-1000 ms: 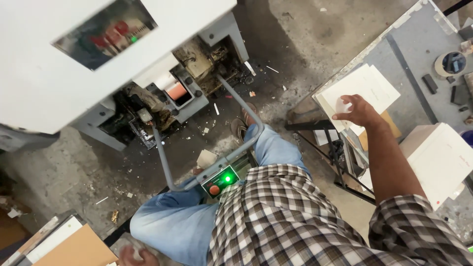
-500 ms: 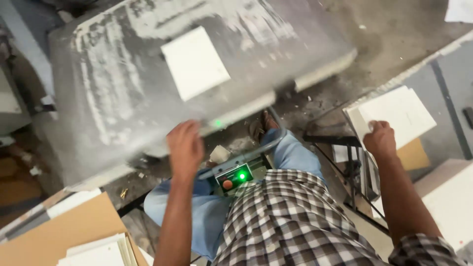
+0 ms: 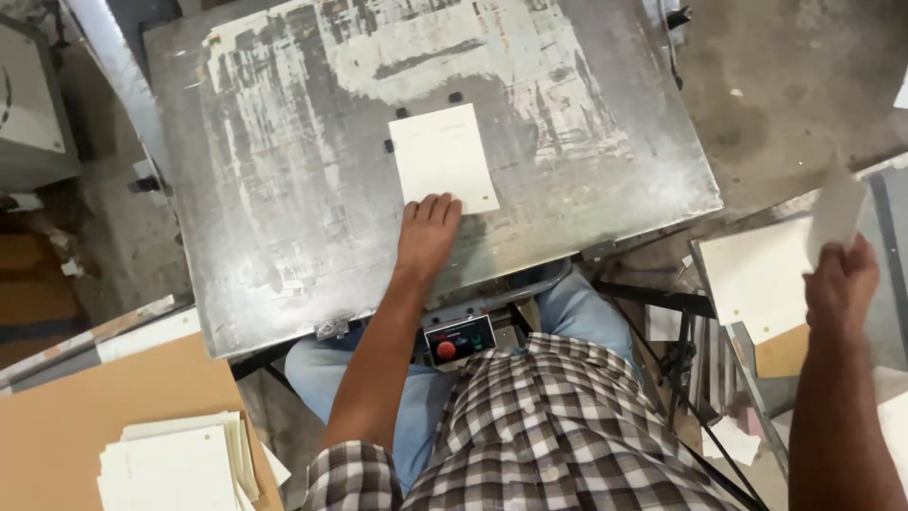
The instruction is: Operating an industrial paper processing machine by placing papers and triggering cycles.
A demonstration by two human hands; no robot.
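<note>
1. Card [image 3: 443, 158]: white rectangular sheet, flat on the metal plate [image 3: 284, 189], near its middle. Long axis runs away from the person, tilted slightly; near short edge faces the person.
2. Left hand [image 3: 427, 235]: palm down on the plate, fingers [image 3: 437, 203] held together and extended, tips touching the card's near edge.
3. Plate: worn grey, scuffed, with small black stops just beside the card's far and left edges.
4. Control box [image 3: 459, 341]: below the plate's near edge, with a red button.
5. Right hand [image 3: 840, 289]: raised well to the right, fingers clamped on a second white sheet [image 3: 837, 213], blurred, held upright.
6. White stack [image 3: 761, 279]: under the right hand, on the side bench [image 3: 884, 189].
7. Second stack [image 3: 180, 464]: lower left, on brown board [image 3: 85, 407].
</note>
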